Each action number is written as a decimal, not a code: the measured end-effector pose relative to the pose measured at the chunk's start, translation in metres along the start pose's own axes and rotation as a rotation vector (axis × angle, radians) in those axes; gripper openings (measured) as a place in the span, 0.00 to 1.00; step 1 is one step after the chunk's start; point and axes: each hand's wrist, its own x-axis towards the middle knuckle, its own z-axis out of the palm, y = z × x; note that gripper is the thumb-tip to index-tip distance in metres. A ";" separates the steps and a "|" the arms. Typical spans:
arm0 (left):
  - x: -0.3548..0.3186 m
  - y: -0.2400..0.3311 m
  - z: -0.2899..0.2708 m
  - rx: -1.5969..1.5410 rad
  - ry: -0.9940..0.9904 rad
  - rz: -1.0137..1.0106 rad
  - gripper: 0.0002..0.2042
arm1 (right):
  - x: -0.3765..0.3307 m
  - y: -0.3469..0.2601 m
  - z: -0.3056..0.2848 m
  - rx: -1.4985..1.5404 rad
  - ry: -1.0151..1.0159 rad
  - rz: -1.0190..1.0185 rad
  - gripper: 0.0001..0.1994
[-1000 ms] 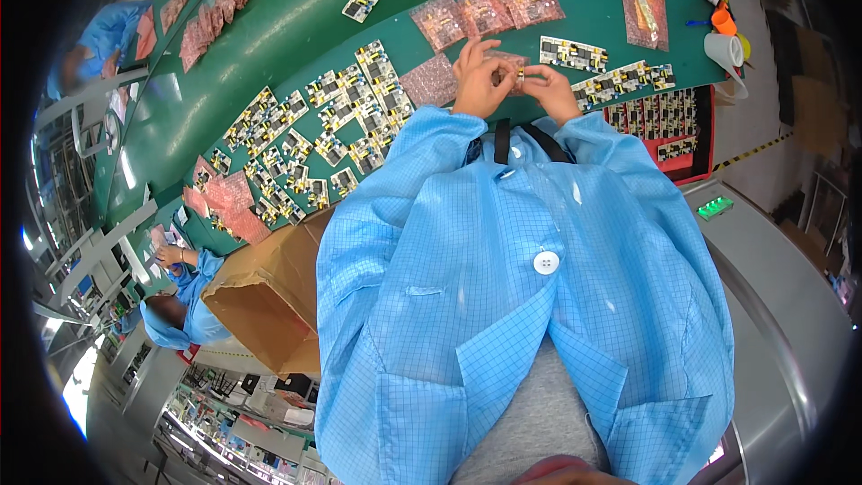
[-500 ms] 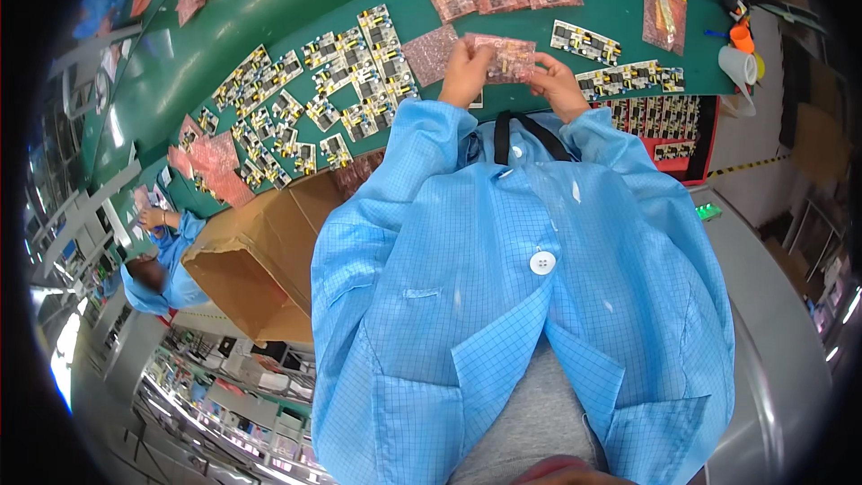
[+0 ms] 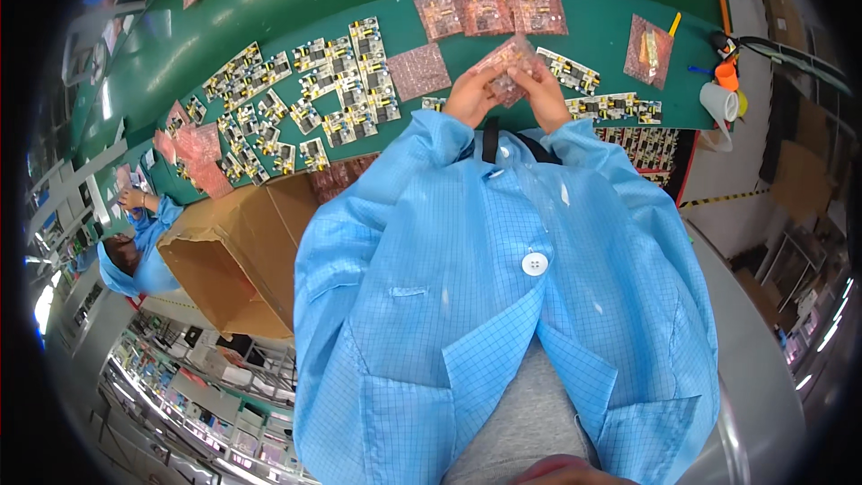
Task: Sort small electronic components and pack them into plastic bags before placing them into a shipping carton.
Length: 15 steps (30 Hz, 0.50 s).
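My left hand [image 3: 470, 94] and my right hand [image 3: 546, 90] both grip a pink bubble-wrap bag [image 3: 508, 61] held just above the green table [image 3: 269, 0]. The bag sits between the two hands, its top sticking out past my fingers. Whether a circuit board is inside cannot be made out. Both forearms wear light blue sleeves. A flat empty pink bag [image 3: 419, 70] lies just left of my left hand. A small circuit board [image 3: 568, 70] lies right of my right hand.
Several circuit boards [image 3: 314, 81] cover the table to the left. Filled pink bags [image 3: 489, 11] lie in a row farther back, another [image 3: 648, 45] at right. An open cardboard box [image 3: 235, 251] stands at my left. A white cup [image 3: 718, 101] sits at the table's right end. A co-worker in blue [image 3: 135, 242] sits far left.
The view has shifted, so the table sits higher in the picture. My hands have stayed together at the table edge and the pink bag now shows plainly between them.
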 end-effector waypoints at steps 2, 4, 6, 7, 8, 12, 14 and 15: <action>0.007 0.002 0.017 0.176 0.103 -0.090 0.17 | 0.023 0.009 -0.033 -0.042 0.114 -0.048 0.13; 0.011 0.006 0.012 0.355 0.170 -0.055 0.18 | 0.040 -0.012 -0.048 -0.075 0.115 -0.033 0.13; 0.016 0.010 0.006 0.606 0.220 0.017 0.17 | 0.055 -0.036 -0.067 -0.194 0.177 -0.084 0.13; 0.017 0.010 0.004 0.594 0.231 0.035 0.17 | 0.063 -0.052 -0.082 -0.295 0.221 -0.128 0.13; 0.023 0.007 0.001 0.709 0.215 0.128 0.16 | 0.080 -0.064 -0.117 -0.406 0.238 -0.123 0.13; 0.005 0.009 0.002 0.743 0.273 0.338 0.10 | 0.138 -0.088 -0.186 -0.682 0.243 -0.147 0.14; -0.031 0.034 0.025 0.601 0.143 0.416 0.10 | 0.163 -0.092 -0.182 -0.743 0.199 -0.104 0.13; -0.055 0.051 0.046 0.669 0.105 0.462 0.12 | 0.172 -0.095 -0.182 -0.806 0.191 -0.064 0.12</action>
